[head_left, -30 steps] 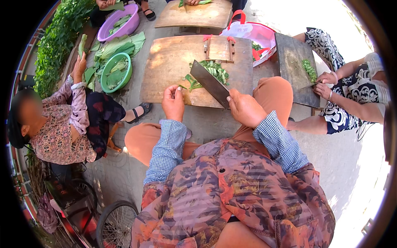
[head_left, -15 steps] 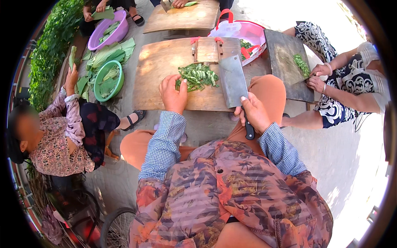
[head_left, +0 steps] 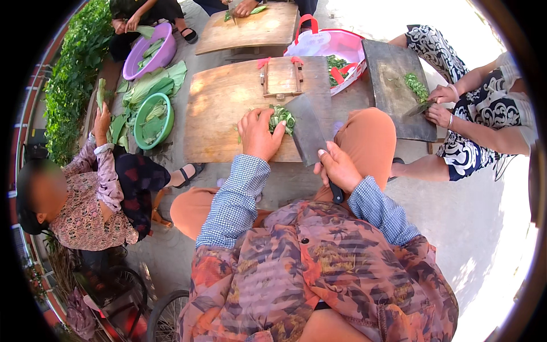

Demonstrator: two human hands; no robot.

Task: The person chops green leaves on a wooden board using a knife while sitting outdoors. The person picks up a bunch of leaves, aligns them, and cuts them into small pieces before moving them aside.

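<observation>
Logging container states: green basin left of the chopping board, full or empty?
Partly full: green basin holds several pale green leaves, with bare inner wall showing around them.
</observation>
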